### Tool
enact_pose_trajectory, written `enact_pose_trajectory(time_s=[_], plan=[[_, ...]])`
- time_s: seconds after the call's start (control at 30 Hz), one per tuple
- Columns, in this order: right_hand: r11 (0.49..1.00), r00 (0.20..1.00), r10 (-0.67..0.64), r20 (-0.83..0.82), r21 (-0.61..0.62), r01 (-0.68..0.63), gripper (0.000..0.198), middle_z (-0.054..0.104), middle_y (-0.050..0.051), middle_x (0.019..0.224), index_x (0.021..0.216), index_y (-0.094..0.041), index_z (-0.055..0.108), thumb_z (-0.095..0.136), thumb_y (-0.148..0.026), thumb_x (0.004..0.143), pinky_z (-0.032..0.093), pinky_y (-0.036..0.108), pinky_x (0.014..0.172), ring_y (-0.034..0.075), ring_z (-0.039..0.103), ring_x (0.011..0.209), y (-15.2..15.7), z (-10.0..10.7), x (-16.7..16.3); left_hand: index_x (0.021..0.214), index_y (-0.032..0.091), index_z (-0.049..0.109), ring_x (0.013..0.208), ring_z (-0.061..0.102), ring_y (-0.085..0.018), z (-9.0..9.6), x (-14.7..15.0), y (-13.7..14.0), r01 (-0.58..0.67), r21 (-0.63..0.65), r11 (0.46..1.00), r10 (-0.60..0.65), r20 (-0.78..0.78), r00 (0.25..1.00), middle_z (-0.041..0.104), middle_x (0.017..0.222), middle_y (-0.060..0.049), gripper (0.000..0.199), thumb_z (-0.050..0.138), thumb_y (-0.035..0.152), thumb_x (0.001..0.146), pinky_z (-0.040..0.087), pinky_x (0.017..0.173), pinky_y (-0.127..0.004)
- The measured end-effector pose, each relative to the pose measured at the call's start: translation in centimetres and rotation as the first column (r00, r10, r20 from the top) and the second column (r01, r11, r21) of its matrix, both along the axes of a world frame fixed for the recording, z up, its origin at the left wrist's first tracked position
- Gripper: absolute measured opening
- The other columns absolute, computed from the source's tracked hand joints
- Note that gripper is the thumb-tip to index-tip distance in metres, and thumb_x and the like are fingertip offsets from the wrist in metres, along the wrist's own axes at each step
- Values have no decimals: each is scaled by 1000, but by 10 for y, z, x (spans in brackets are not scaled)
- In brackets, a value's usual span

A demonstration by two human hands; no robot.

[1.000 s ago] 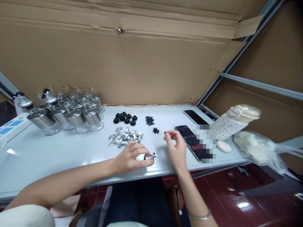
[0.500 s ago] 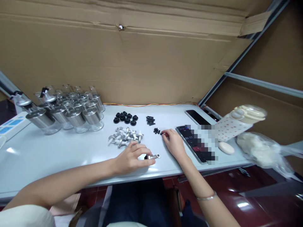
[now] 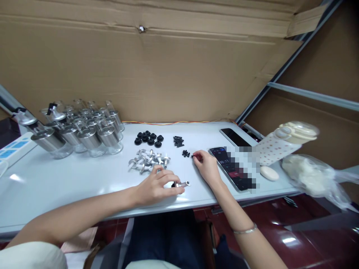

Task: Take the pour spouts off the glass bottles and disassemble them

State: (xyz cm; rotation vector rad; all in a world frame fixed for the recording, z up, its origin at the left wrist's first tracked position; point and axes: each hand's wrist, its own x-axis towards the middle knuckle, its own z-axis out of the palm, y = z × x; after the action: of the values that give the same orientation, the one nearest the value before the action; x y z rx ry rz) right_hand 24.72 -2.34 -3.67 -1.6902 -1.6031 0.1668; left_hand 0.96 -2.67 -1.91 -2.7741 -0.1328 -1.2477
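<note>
My left hand (image 3: 161,186) is closed round a silver pour spout (image 3: 183,184) with a black stopper, low over the table's front edge, its tube pointing right. To the right, my right hand (image 3: 206,167) pinches a small black piece (image 3: 193,157) between thumb and fingertips. Just left of those fingertips lies a little group of tiny black pieces (image 3: 185,153). Behind my left hand is a pile of loose silver spouts (image 3: 148,160). Farther back are ribbed black stoppers (image 3: 148,138) and several short black strips (image 3: 178,141).
Glass bottles with steel sleeves (image 3: 89,138) crowd the left, two topped with spouts. A white power strip (image 3: 17,147) lies beyond them. On the right are a phone showing a timer (image 3: 221,160), another phone (image 3: 234,137), a dotted tumbler (image 3: 276,149), a white oval object (image 3: 269,173) and a plastic bag (image 3: 305,175).
My right hand has drawn slightly away from the tiny black pieces, a small black piece now showing at its fingertips. My left hand keeps the spout in nearly the same place.
</note>
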Motion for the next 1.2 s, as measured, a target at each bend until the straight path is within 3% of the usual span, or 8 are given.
enact_pose_trajectory(time_s=[0.47,0.67,0.73,0.8,0.87,1.0,1.1,1.2], plan=[[998,997,54,-54,-20,-55,27,65,5,79,100,-17,58,47,-16,75,45,33,74,19,58,72,4,-2,-1,100,23,58,88,58,-14,0,1,0,-35,-24,999,35,-14,999,64,92,0,19,57,11,85,29,86,-34],[999,977,11,-215,54,0,23,65,8,85,91,-17,58,43,-34,88,45,31,71,20,58,75,-18,9,-19,103,18,48,87,62,-15,0,-1,-1,-75,-187,980,74,-10,997,66,97,-5,11,48,21,93,25,87,-36],[990,945,142,-296,60,-131,29,63,6,81,91,-18,58,38,-39,92,44,29,68,18,58,74,-31,13,-30,102,17,46,89,62,-15,-1,-1,0,-85,-236,968,88,1,996,67,99,-6,11,47,24,94,24,89,-36],[936,883,347,-316,52,-349,31,63,5,82,93,-19,59,37,-40,93,44,28,68,17,58,74,-43,16,-40,103,18,45,90,63,-15,-2,-1,1,-103,-259,961,104,-10,995,67,101,-6,13,46,28,95,22,89,-36],[890,839,442,-319,36,-455,30,63,4,85,93,-19,59,39,-40,93,43,27,67,16,58,74,-50,17,-48,105,18,44,90,63,-15,-2,-1,2,-131,-273,953,126,-33,991,68,102,-6,16,43,31,96,22,88,-35],[888,852,444,-277,7,-460,22,60,3,78,88,-18,59,43,-33,93,41,26,63,14,53,67,-51,17,-52,104,19,43,88,61,-15,-1,-1,3,-172,-304,937,168,-38,985,68,101,-5,15,37,31,98,22,87,-35],[869,855,494,-157,70,-489,22,56,4,78,85,-18,61,41,-25,94,43,27,69,15,54,74,-49,15,-53,102,19,42,90,59,-15,-3,-1,4,-178,-330,927,186,-7,983,67,99,-4,15,34,31,99,23,88,-35],[854,865,502,-16,165,-493,21,55,7,90,102,-18,61,42,-20,92,45,30,73,17,54,83,-51,13,-54,101,19,42,88,57,-15,-4,-2,6,-171,-306,937,184,14,983,64,97,-5,22,35,39,97,25,85,-33]])
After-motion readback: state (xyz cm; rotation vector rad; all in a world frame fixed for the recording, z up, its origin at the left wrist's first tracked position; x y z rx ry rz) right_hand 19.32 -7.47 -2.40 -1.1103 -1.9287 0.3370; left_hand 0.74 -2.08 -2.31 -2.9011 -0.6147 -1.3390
